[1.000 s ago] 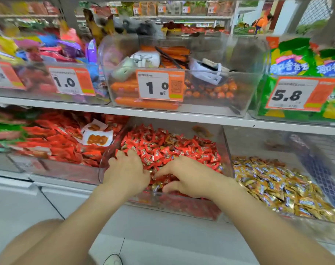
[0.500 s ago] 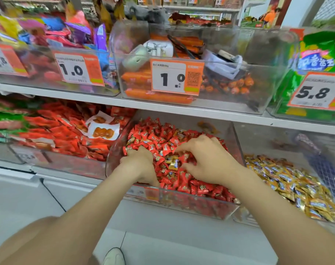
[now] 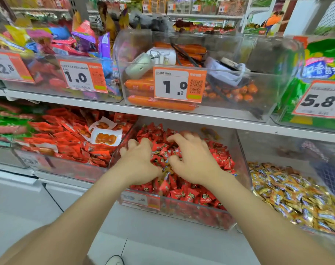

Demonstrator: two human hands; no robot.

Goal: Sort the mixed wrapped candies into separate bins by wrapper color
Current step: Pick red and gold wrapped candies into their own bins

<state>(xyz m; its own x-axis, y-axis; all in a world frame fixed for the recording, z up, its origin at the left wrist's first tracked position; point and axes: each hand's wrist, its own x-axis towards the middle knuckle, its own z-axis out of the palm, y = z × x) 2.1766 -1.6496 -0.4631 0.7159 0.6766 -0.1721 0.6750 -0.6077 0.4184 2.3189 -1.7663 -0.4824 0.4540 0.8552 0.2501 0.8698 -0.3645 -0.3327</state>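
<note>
A clear bin (image 3: 193, 212) on the lower shelf is heaped with red-wrapped candies (image 3: 191, 194). Both of my hands are down in this heap. My left hand (image 3: 138, 163) has bent fingers whose tips are buried in the candies, so any grip is hidden. My right hand (image 3: 195, 159) lies on the pile with its fingers spread and nothing pinched. Between the two hands a gold wrapper (image 3: 167, 169) shows among the red ones. To the right, a neighbouring bin holds gold-wrapped candies (image 3: 296, 197).
Left of the red bin is a bin of red snack packets (image 3: 63, 138). The white shelf edge (image 3: 182, 116) hangs just above my hands and carries a clear bin of orange sausages (image 3: 161, 105) with a price tag (image 3: 179, 85). Grey floor lies below.
Both hands have pushed deeper toward the back of the red candy heap. The right hand's fingers have spread out over the pile, and the camera has come closer.
</note>
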